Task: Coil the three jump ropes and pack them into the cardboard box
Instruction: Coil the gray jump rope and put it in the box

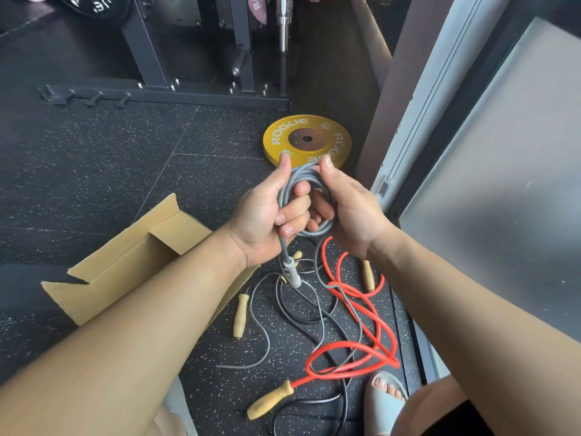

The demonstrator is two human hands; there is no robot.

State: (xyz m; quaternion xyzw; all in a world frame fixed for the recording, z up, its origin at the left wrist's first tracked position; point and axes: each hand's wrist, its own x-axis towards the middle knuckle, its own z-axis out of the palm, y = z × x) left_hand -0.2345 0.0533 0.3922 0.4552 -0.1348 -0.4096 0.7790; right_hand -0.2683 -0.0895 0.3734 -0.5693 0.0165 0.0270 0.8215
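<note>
Between the two hands, at chest height over the floor, sits a half-made coil of the grey jump rope [301, 175]. The left hand [267, 212] is closed around the coil's near side, thumb up, with the grey handle [292, 272] hanging just below its palm. The right hand [349, 212] curls around the far side, fingers through the loops.

The step looks to be winding the grey rope. To do it well, the left hand should act as the anchor, pinching all turns together so none slip. The right hand should feed each new loop at the same size, laying it flat beside the last. The loose grey length lies below the hands, crossing the red rope [349, 345] and the dark rope [240, 313]. It probably needs to be drawn up slowly so it does not snag or drag them. The cardboard box [132, 256] lies open under the left forearm, so a tight, small coil should drop in easily.
</note>
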